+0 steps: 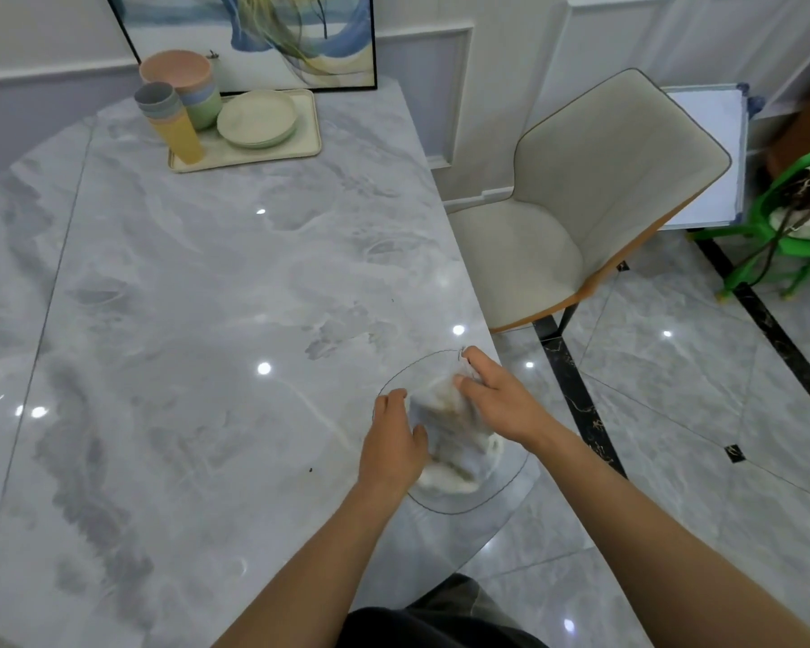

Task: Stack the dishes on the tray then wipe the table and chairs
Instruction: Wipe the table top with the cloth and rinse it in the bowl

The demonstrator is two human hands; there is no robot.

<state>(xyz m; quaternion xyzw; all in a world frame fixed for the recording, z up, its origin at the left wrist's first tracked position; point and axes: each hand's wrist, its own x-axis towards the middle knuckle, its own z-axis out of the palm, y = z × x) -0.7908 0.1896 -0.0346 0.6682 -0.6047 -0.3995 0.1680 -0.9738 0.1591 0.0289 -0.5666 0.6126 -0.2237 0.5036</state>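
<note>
The cloth (450, 437), judged soft and light, is gripped at its sides by the left hand (394, 441) and right hand (501, 404); it is probably best held bunched.

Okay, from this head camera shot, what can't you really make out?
All in the head view:
- cloth: motion-blurred and half covered by the left hand and right hand, so its folds and dirt are unclear.
- Whether the left hand grips the cloth or only presses it: lost in the blur.
- stacked cups on the tray: too small to count.
- framed picture: cut off by the top edge.
</note>
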